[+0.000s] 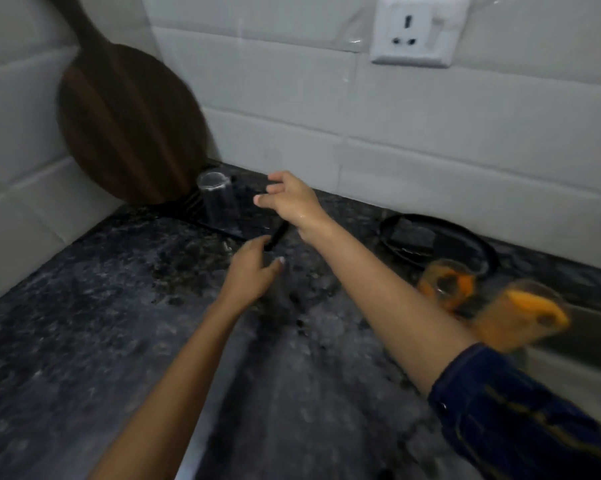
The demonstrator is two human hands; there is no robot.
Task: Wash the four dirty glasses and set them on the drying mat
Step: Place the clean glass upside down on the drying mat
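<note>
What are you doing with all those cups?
A person is washing glasses at a dark stone counter. One clear glass stands upside down on the black drying mat in the corner, in front of a round wooden board leaning on the tiles. The right hand reaches over the mat with fingers spread and empty; the left hand hovers open just below it. Two glasses with orange residue wait at the right, still dirty.

White tiled wall [430, 126], wall socket [417, 29], dark countertop [84, 323]
</note>
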